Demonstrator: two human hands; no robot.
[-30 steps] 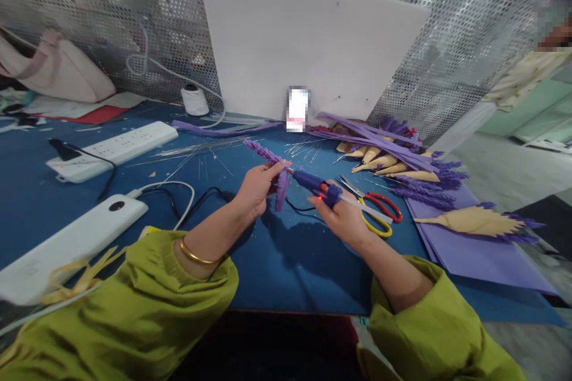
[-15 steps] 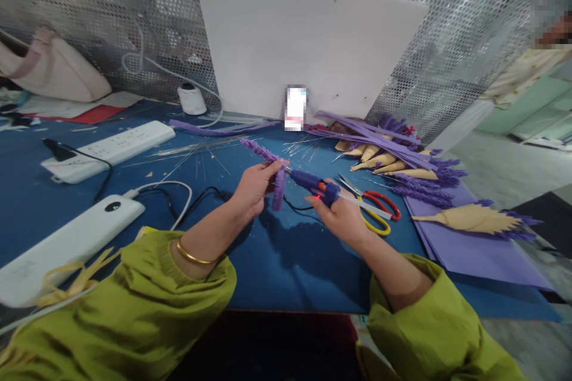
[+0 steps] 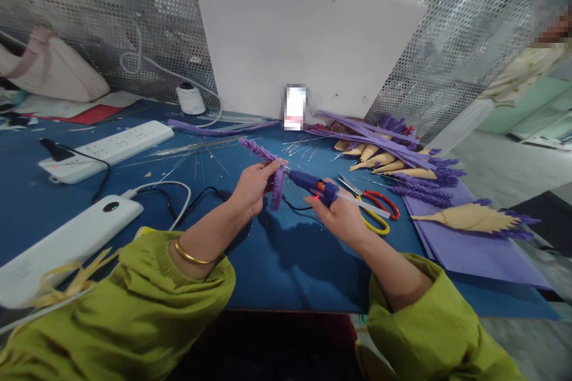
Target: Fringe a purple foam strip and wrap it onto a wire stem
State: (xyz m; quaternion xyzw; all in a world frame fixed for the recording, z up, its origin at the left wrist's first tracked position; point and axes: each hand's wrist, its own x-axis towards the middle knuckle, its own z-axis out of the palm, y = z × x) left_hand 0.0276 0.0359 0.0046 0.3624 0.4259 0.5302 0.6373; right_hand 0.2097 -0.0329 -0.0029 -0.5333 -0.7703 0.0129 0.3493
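Between the thumb and fingers of my left hand (image 3: 255,187) is a purple paper lavender stem (image 3: 258,149), its fringed tip pointing up and left. A loose purple strip (image 3: 277,188) hangs down from it beside my fingers. My right hand (image 3: 342,214) is wrapped round a blue glue gun (image 3: 308,181) with a glue stick (image 3: 364,204) jutting from its back end and a small red light lit. The gun's nozzle is at the strip, close to my left thumb; whether it touches is too small to tell. Scissors (image 3: 376,212) with red and yellow handles lie just beyond my right hand.
Finished purple flowers in tan wraps (image 3: 379,161) are heaped at the back right. Another wrapped flower (image 3: 473,217) rests on purple sheets (image 3: 482,256). Thin wires (image 3: 192,147) lie behind my left hand. A power strip (image 3: 111,152), a white power bank (image 3: 75,244) and cables occupy the left.
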